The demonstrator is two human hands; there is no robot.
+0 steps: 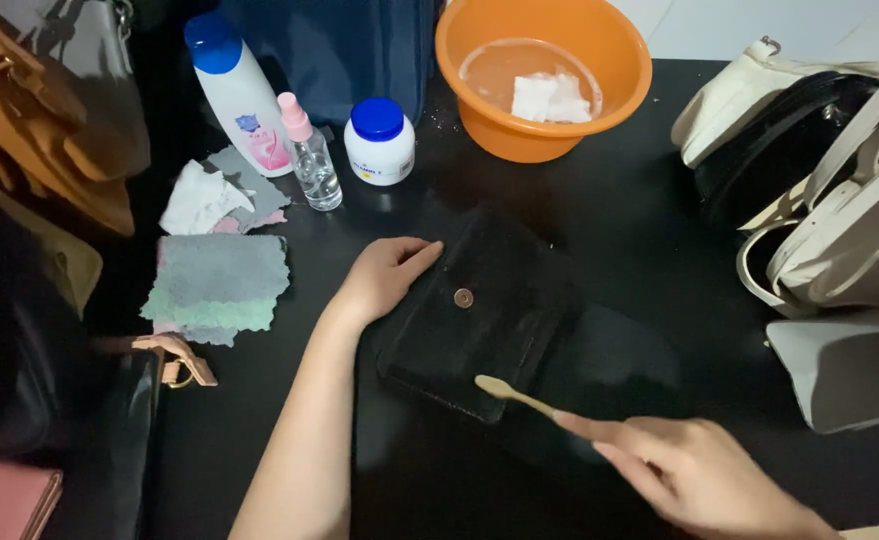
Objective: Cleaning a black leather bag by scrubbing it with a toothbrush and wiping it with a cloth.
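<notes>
R hand [704,475] at 5 o'clock, nearest the cam, fingers pinched on a wooden toothbrush [515,396]; brush head points to 10 o'clock and sits at the lower edge of the black pouch [479,315]. Pouch lies flat at frame centre on the black table [619,210], flap open, round metal snap [463,297] facing up. L hand [384,272] at 9 o'clock of the pouch, palm down, fingers together and loosely curled, pressing its upper-left corner; not gripping anything, forearm runs down to 7 o'clock.

Further out at 9 o'clock: stack of grey/green cloths [221,285], crumpled white cloth [199,198] above it. At 11 o'clock: white bottle w/ blue cap [241,95], small clear spray bottle w/ pink top [312,155], white jar w/ blue lid [379,140]. At 12 o'clock: orange basin [544,75] w/ water and a white cloth soaking inside. At 2–3 o'clock: cream and black handbags [829,190], well apart from the pouch. Tan bags [49,110] at 10 o'clock edge.
</notes>
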